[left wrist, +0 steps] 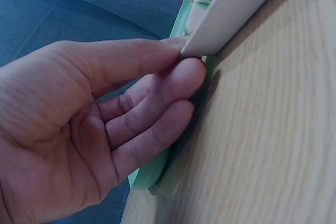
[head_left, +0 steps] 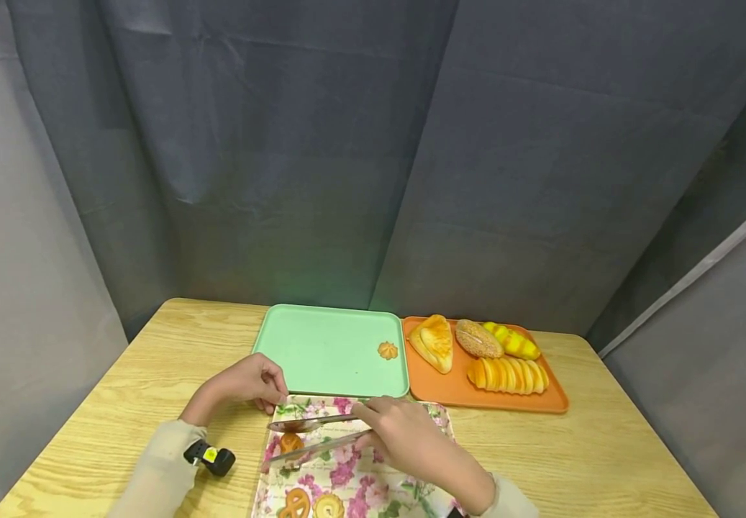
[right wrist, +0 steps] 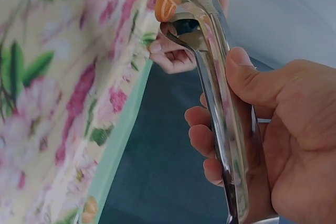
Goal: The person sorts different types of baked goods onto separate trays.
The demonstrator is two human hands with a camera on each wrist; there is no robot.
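While right hand (head_left: 411, 439) grips metal tongs (head_left: 311, 435), fingers & thumb curled round the handles, tong tips close on a small orange cookie (head_left: 291, 442) over the floral tray (head_left: 373, 489). Left hand (head_left: 243, 381) pinches that tray's far-left corner w/ thumb & fingertips. Green tray (head_left: 321, 345) just behind holds one cookie (head_left: 388, 350); orange tray (head_left: 450, 392) w/ breads sits beside it.

Staged recording booth, grey curtain backdrop (head_left: 373, 144), wooden table (head_left: 606, 460)

No readable text, labels, brands, numbers or signs on trays, tongs, pastries or wrist device
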